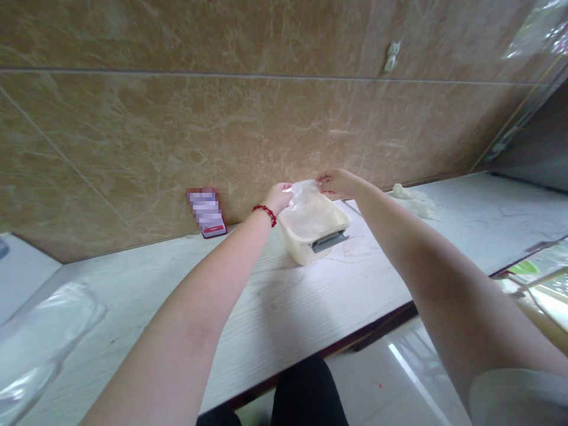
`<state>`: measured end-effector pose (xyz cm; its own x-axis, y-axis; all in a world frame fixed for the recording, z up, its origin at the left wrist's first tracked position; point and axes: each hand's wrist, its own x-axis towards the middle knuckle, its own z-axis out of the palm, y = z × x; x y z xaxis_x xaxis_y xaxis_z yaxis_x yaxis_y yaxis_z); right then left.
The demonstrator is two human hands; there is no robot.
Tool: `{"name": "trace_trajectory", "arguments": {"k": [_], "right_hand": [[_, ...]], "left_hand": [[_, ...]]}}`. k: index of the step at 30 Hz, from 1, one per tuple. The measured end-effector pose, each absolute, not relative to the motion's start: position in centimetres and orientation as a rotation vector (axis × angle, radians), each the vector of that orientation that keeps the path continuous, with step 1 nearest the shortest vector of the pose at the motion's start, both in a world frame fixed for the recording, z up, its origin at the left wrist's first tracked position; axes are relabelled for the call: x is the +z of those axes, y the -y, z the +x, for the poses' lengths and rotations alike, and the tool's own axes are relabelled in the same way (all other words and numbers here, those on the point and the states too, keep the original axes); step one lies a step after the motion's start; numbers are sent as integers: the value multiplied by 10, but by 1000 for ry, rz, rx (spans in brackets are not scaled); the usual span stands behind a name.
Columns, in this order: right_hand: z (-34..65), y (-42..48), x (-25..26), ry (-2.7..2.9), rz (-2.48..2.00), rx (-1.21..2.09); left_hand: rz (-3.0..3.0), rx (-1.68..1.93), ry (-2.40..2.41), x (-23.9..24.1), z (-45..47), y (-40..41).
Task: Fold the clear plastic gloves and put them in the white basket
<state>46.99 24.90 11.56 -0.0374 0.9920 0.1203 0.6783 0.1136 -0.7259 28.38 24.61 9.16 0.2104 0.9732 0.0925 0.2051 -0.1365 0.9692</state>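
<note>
A cream plastic container (302, 251) with a grey side clip (331, 241) stands on the white wood-grain counter. Clear plastic film (304, 190) rises at its far rim, and a whitish content or lining shows inside. My left hand (280, 196), below a red bead bracelet, pinches the film at the container's left far corner. At the right far corner, my right hand (332, 182) has its fingers closed on the other end of the film. Whether the film is a bag or a loose sheet, I cannot tell.
A phone (208, 214) leans against the brown tiled wall behind the counter. To the right lies a crumpled whitish plastic bag (415, 202). Clear plastic packaging (53, 319) and a white box (26, 275) are at the left. The counter's front edge (355, 337) runs close to my legs.
</note>
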Motion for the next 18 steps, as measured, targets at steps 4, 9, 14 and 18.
{"name": "trace_trajectory", "arguments": {"k": [4, 9, 14, 18], "right_hand": [[462, -250, 105, 1964, -1767, 522], [451, -250, 105, 2284, -1828, 96], [442, -246, 106, 2446, -1829, -75], [443, -240, 107, 2481, -1902, -111]], "left_hand": [[2040, 952, -1347, 77, 275, -259], [2298, 758, -1437, 68, 264, -268], [2382, 684, -1489, 68, 259, -266], [2347, 549, -1507, 74, 260, -260]]}}
